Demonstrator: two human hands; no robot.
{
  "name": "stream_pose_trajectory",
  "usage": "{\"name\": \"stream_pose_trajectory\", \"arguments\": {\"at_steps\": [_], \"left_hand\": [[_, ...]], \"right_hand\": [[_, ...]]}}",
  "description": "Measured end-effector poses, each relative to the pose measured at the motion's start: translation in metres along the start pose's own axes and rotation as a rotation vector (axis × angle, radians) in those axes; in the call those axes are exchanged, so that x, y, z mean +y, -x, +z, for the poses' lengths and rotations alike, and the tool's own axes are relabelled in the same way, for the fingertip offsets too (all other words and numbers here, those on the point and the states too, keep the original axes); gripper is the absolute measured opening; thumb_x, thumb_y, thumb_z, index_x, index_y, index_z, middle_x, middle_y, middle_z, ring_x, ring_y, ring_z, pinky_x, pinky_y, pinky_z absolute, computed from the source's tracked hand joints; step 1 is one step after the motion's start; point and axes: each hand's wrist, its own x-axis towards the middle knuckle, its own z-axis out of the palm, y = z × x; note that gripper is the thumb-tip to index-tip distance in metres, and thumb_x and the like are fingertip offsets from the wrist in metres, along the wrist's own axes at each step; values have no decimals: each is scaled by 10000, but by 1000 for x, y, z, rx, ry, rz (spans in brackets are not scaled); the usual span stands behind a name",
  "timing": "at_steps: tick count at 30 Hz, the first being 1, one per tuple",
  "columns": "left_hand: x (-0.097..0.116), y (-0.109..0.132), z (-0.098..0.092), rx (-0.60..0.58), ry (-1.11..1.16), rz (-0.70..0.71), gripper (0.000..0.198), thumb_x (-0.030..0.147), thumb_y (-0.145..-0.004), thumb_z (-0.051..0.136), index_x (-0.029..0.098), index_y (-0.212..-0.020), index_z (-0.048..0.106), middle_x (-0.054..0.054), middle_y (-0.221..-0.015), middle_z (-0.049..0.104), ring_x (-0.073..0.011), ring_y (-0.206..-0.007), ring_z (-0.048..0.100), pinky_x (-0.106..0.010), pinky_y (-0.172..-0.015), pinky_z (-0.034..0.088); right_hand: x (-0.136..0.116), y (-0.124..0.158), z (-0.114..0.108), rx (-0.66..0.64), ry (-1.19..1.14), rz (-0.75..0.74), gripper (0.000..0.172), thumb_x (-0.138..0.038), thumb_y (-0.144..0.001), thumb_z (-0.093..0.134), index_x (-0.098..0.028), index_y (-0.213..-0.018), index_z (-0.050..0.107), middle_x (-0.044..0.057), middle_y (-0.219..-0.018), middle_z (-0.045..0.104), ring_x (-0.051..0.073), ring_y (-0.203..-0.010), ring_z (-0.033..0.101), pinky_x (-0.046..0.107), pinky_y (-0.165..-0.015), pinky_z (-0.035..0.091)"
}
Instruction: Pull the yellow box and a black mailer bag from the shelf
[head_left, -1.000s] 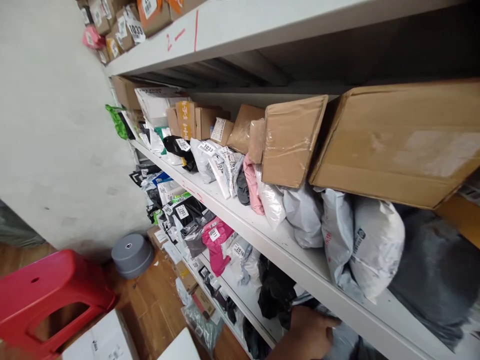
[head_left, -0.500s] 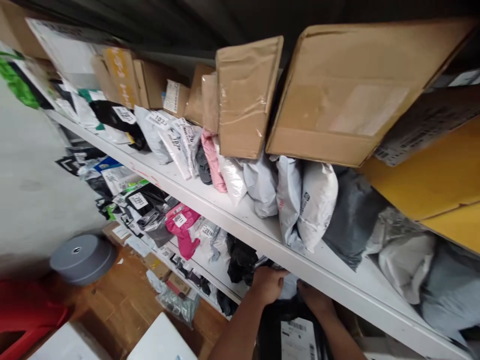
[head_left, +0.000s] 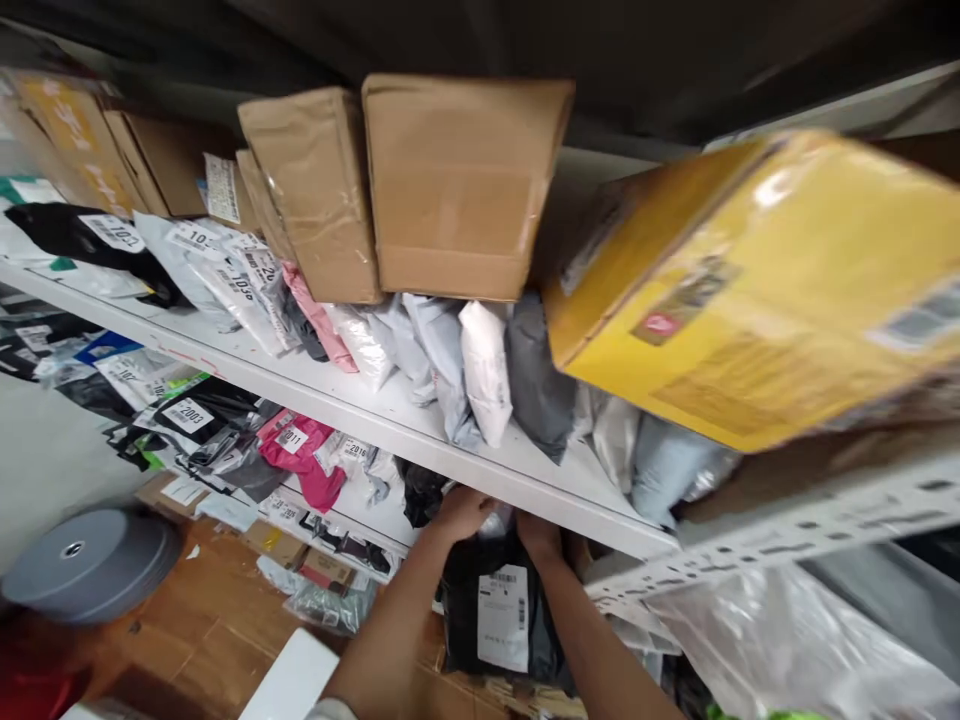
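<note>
Both my hands reach under the front edge of the upper shelf (head_left: 360, 405), onto the shelf below. My left hand (head_left: 463, 513) is closed, with its thumb across a pale plastic mailer bag (head_left: 497, 521). On the other side of that bag is my right hand (head_left: 537, 535); the shelf edge hides its fingers. Below and between my forearms is a black parcel (head_left: 465, 610) with a white label (head_left: 503, 618). A crumpled black bag (head_left: 421, 490) lies just left of my left hand.
Cardboard boxes (head_left: 457, 190) and a large yellow box (head_left: 750, 310) sit on top of mailer bags on the upper shelf. A pink bag (head_left: 304, 450) lies on the lower shelf. A grey round base (head_left: 90, 565) and a white box (head_left: 291, 675) are at lower left.
The view has swung right and back, bringing the yellow box and the shelf's right end into sight. My hands stay at the pale bag under the shelf edge.
</note>
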Motion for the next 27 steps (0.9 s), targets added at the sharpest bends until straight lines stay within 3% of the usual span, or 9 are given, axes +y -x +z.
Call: {"name": "stream_pose_trajectory", "arguments": {"at_steps": [4, 7, 11, 15, 18, 20, 21, 24, 27], "left_hand": [[0, 60, -11, 62, 81, 100, 407, 408, -910, 454, 273, -1273, 580, -37, -1188, 644, -177, -1136, 551, -291, -1043, 397], [-25, 117, 0, 149, 213, 88, 503, 476, -891, 451, 252, -1338, 510, -74, -1278, 578, -193, -1225, 489, -325, -1091, 352], [-66, 173, 33, 251, 893, -130, 899, 676, -638, 673, 212, -1374, 448, -132, -1388, 511, -309, -1373, 348, -432, -1135, 307], [-69, 212, 48, 82, 1248, -282, 880, 540, -456, 857, 191, -1222, 599, -120, -1254, 634, -348, -1269, 483, -452, -1105, 359], [-60, 243, 48, 84, 1236, -329, 741, 504, -485, 859, 163, -1113, 662, -112, -1155, 690, -343, -1141, 588, -452, -1056, 416], [-63, 267, 51, 202, 1232, -401, 703, 533, -501, 846, 149, -1065, 677, -116, -1098, 713, -343, -1088, 621, -455, -1026, 446], [-69, 281, 54, 261, 1237, -444, 704, 547, -498, 844, 144, -1051, 679, -117, -1078, 721, -345, -1072, 631, -457, -1014, 460], [-92, 324, 67, 410, 1251, -576, 706, 560, -489, 848, 149, -1037, 677, -112, -1060, 729, -348, -1072, 637, -456, -982, 495], [-110, 358, 78, 527, 1229, -651, 682, 555, -509, 843, 151, -1031, 672, -116, -1041, 736, -354, -1059, 646, -457, -937, 530]], "right_hand": [[3, 47, -6, 19, -313, 67, 494, -300, -836, 487, -54, -1262, 449, 95, -826, 682, 249, -814, 649, 340, -773, 521], [9, 65, -8, -48, -757, 225, 445, -368, -781, 566, -138, -1157, 503, -40, -594, 548, 159, -524, 528, 274, -545, 467], [10, 56, -9, -205, -948, 339, 245, -420, -699, 630, -199, -720, 527, -70, -445, 397, 150, -458, 482, 269, -468, 426], [1, 48, 0, -282, -951, 349, 316, -410, -696, 608, -247, -548, 381, -73, -403, 307, 144, -410, 412, 301, -462, 427], [-4, 64, 17, -184, -878, 314, 232, -418, -685, 624, -227, -674, 494, -30, -506, 455, 218, -602, 553, 365, -645, 494], [-4, 89, 35, -126, -812, 247, 363, -424, -641, 677, -195, -901, 570, 54, -773, 615, 304, -967, 583, 428, -900, 453], [-2, 106, 45, -138, -770, 198, 480, -441, -631, 691, -182, -1016, 569, 105, -966, 633, 337, -1153, 504, 452, -1015, 377], [5, 165, 82, -340, -669, 91, 623, -546, -652, 673, -159, -1130, 575, 180, -1291, 531, 366, -1367, 307, 484, -1138, 220], [10, 216, 113, -660, -716, 91, 619, -633, -656, 658, -168, -1065, 637, 152, -1180, 644, 339, -1229, 515, 481, -1064, 366]]}}
